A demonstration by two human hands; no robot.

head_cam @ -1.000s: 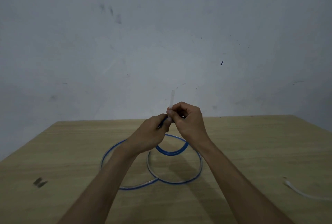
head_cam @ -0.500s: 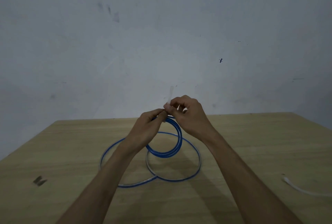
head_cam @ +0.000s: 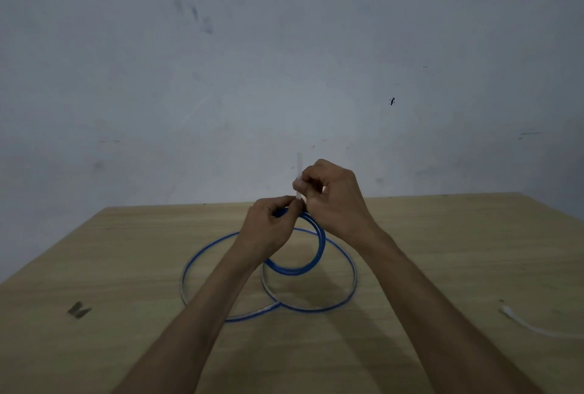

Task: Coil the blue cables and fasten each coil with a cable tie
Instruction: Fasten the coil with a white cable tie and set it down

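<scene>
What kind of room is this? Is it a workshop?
Hard to say for sure. It looks like a plain indoor work corner: a wooden table stands by a scuffed grey wall, with loops of blue cable and a white cable tie lying on it.

Small coil (head_cam: 311, 264): blue cable, a few tight turns, held off the table (head_cam: 126, 346) and hanging roughly upright, top pinched in left hand (head_cam: 268, 229). Cable tie (head_cam: 299, 161): thin white strip, upright, pinched by right hand (head_cam: 335, 201), free end poking up above the fingers, lower end at coil top; wrapped round or not, can't tell. Big loops: left (head_cam: 189, 264) & right (head_cam: 350, 292), blue w/ pale sheen, flat on table, crossing at near side below the coil. Spare tie (head_cam: 531, 327): white, flat on table at far right, well apart from the cables.
</scene>
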